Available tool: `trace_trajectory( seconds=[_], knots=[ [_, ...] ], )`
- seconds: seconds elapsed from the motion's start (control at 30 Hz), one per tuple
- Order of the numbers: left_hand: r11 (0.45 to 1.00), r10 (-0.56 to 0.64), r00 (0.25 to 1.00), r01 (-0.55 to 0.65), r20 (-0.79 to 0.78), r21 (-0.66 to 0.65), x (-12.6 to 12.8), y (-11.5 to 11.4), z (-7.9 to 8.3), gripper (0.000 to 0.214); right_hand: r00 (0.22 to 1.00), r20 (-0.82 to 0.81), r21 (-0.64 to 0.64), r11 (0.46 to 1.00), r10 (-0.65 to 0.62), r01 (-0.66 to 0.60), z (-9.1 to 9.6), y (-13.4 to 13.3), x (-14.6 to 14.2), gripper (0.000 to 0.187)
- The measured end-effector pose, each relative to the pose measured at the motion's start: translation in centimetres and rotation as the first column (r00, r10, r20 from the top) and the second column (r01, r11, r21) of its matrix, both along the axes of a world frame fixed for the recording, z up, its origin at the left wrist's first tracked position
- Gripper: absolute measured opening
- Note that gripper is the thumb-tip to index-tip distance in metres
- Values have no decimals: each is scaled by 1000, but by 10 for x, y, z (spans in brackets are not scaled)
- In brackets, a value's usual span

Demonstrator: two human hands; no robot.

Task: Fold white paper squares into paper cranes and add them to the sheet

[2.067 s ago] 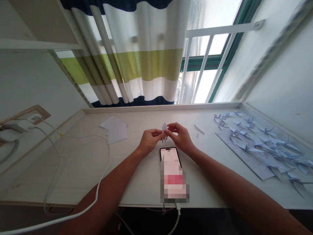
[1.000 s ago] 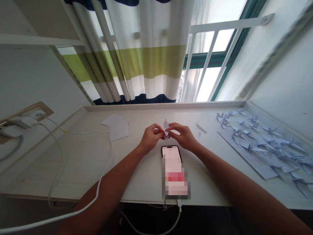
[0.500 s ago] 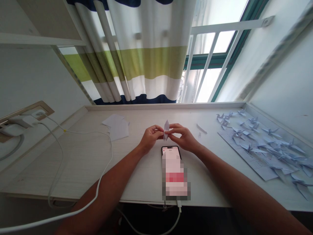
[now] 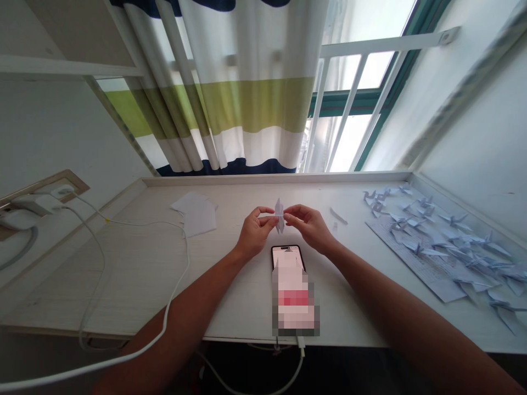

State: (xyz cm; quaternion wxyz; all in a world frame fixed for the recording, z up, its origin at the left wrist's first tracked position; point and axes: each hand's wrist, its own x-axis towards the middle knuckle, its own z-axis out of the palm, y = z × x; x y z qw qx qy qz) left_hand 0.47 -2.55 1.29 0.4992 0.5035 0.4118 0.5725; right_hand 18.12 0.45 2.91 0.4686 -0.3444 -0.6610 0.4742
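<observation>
A small folded white paper crane [image 4: 279, 211] is held upright above the desk, its wing parts pointing toward and away from me. My left hand [image 4: 257, 229] pinches its left side between thumb and fingers. On the other side, my right hand [image 4: 308, 225] has thumb and fingertips closed on the right end. The fingers cover both ends of the paper. Just below the hands lies a phone [image 4: 288, 263] with a lit, partly blurred screen.
Many finished paper cranes [image 4: 453, 220] lie at the right, some on a printed sheet [image 4: 411, 266]. Square paper sheets [image 4: 200, 219] rest at the left. Paper scraps [image 4: 338, 215] sit right of my hands. A white cable [image 4: 188, 263] crosses the desk [image 4: 135, 263] at the left.
The folded paper has turned so its two wing parts now show more evenly between my hands. My fingers have shifted slightly on its ends.
</observation>
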Motion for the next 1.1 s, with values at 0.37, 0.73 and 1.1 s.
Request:
trace_trajectory(
  seconds=[0.37, 0.73, 1.1],
  knots=[
    [998, 32, 999, -33, -24, -44, 3, 0, -5, 38, 996, 86, 66, 997, 29, -35, -3, 1, -1, 31],
    [997, 26, 999, -23, 37, -78, 1, 1, -1, 36, 995, 98, 40, 999, -11, 7, -9, 1, -3, 33],
    [990, 69, 997, -64, 39, -124, -1, -2, 3, 43, 973, 206, 259, 965, -102, 47, -10, -2, -7, 36]
  ],
)
